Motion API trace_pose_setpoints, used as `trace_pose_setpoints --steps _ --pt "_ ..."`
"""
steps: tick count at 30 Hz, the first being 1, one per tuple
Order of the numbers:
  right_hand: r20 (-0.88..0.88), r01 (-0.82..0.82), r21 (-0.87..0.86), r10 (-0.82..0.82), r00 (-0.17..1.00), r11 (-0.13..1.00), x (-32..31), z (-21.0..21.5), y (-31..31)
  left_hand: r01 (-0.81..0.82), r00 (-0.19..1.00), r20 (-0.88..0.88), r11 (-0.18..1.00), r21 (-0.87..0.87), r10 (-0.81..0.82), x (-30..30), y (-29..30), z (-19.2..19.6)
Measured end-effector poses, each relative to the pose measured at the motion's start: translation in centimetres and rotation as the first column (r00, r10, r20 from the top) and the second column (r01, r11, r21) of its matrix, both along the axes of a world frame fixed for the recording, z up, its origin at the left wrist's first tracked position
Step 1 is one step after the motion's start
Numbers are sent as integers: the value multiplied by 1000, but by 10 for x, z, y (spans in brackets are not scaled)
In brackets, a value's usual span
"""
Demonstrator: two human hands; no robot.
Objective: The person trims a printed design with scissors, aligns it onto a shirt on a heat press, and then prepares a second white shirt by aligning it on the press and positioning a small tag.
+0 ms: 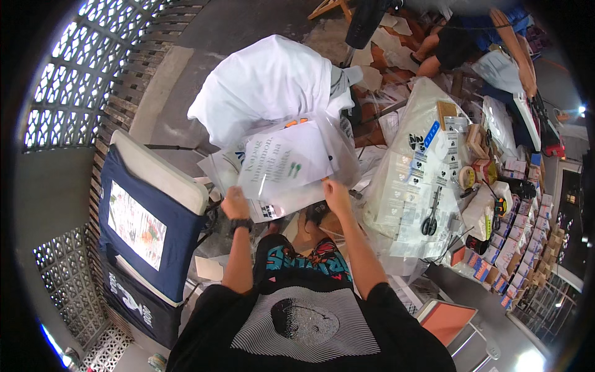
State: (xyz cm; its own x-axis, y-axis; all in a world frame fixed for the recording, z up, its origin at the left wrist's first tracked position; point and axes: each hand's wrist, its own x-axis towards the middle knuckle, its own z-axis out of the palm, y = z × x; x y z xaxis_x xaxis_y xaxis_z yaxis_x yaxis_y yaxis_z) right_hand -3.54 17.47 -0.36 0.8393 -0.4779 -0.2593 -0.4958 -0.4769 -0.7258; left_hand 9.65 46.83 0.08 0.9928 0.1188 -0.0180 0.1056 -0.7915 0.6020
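Between the two hands: I see a printed clear sheet, with green lettering and a fork-and-spoon mark on a pale area, tilted over the near end of a white cloth; I cannot tell whether it touches the cloth.
Left hand: on my feed, the left hand is at the sheet's near left corner, its fingers curled in with hardly a gap, pinching the edge; a dark wristband circles the wrist.
Right hand: the right hand grips the near right edge, fingers likewise drawn together on the film.
White cloth: beyond the sheet I see the white cloth spread wide, its folds falling over the far side.
Left-hand stand: a padded board carries a navy shirt with a colourful printed panel; a black shirt hangs just below.
Right-hand worktop: the film-covered worktop holds black scissors on printed sheets, with a tape roll near its right side.
Farther right: I make out rows of small boxes.
Upper right: another person bends near a white panel, partly cut off from my view.
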Motion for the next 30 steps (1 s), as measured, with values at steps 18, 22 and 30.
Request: trace_pose_setpoints --steps 18,22,30 --pt "-113 73 124 -59 992 990 35 93 20 455 813 -38 675 -581 -580 -46 99 186" --pt "118 331 244 -367 923 911 -143 143 55 797 240 -155 286 -533 -958 -24 -30 251" --pt "-24 894 135 -900 435 428 -381 191 148 559 -321 9 -197 -806 -947 -115 -323 263"
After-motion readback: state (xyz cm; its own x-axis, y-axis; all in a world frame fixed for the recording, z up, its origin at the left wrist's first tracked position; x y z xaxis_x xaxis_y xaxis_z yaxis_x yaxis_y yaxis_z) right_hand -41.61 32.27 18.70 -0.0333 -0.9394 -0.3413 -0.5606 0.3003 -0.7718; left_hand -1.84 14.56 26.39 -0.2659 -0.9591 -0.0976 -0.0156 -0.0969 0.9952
